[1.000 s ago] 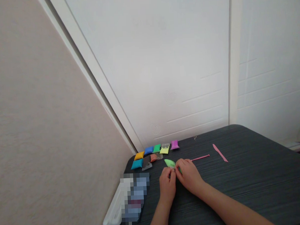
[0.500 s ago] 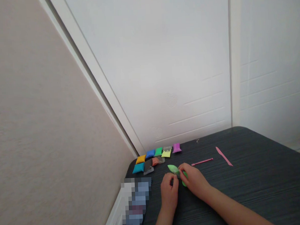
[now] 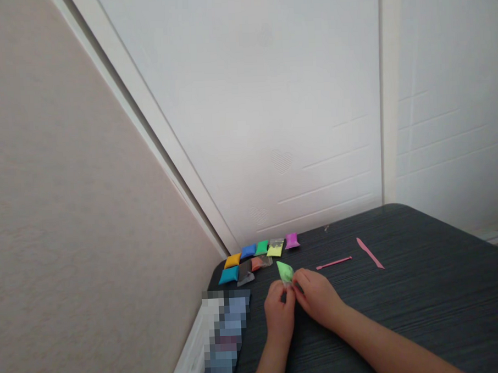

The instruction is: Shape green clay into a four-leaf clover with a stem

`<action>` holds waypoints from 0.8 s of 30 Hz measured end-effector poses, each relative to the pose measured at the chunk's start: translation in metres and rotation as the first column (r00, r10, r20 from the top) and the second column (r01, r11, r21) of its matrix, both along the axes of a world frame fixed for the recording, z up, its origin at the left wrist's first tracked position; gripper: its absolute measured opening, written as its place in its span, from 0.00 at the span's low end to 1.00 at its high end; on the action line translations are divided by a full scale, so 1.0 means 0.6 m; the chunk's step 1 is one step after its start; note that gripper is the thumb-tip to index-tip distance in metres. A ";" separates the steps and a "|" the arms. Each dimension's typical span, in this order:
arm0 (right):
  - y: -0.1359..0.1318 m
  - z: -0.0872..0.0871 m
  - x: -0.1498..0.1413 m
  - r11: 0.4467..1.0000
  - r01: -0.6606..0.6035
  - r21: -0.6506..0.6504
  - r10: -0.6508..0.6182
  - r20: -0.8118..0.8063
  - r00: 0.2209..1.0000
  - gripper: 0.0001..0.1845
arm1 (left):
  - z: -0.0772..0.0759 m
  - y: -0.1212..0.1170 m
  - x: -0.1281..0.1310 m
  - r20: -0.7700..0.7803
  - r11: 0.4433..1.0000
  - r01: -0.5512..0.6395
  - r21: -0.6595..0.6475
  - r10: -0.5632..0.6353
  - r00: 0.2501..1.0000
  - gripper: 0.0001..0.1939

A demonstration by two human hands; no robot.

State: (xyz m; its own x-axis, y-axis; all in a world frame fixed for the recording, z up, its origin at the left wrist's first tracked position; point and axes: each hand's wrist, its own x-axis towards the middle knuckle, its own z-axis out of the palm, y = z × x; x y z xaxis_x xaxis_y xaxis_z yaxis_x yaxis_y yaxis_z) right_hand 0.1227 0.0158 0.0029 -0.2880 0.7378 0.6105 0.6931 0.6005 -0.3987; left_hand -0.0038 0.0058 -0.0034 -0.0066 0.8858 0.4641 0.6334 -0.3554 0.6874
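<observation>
A small clear packet of light green modelling clay [image 3: 284, 271] is held between my hands above the dark table. My left hand [image 3: 279, 311] pinches the packet's lower clear end between thumb and fingers. From the other side, the closed fingertips of my right hand [image 3: 318, 294] grip the packet's right edge. The clay is bunched toward the far end, which points away from me. Whatever is under my right palm is hidden. Just beyond that hand lies a thin pink modelling stick [image 3: 334, 263], and farther right a pink plastic knife [image 3: 370, 253].
Several clay packets stand in two rows at the table's back left, among them a yellow-orange packet [image 3: 233, 260], a teal packet [image 3: 228, 275] and a purple packet [image 3: 292, 240]. A white power strip [image 3: 193, 348] and a blurred-out item [image 3: 228, 336] lie at the left edge. A white panelled wall borders the table [image 3: 422, 289].
The green packet has turned more upright, and my right hand has shifted slightly left toward my left hand. A green lump formerly visible by my right fingers is now out of sight.
</observation>
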 end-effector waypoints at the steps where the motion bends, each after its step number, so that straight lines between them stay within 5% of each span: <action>1: 0.000 0.000 0.001 1.000 0.001 -0.005 -0.001 -0.007 1.000 0.05 | 0.000 0.000 0.000 -0.001 1.000 0.006 0.008 -0.006 1.000 0.10; 8: 0.005 0.001 0.004 0.997 0.072 -0.037 -0.073 -0.017 0.997 0.05 | -0.001 0.002 0.004 -0.027 0.986 -0.162 0.035 0.163 0.986 0.03; 16: 0.006 0.003 0.003 0.994 0.100 -0.036 -0.100 0.009 0.995 0.06 | -0.002 0.007 0.005 -0.148 0.960 -0.087 0.264 0.130 0.980 0.11; 24: 0.009 -0.002 0.006 0.997 -0.001 -0.079 -0.007 -0.096 0.995 0.09 | 0.004 0.000 -0.005 -0.172 0.973 -0.011 0.230 0.052 0.984 0.10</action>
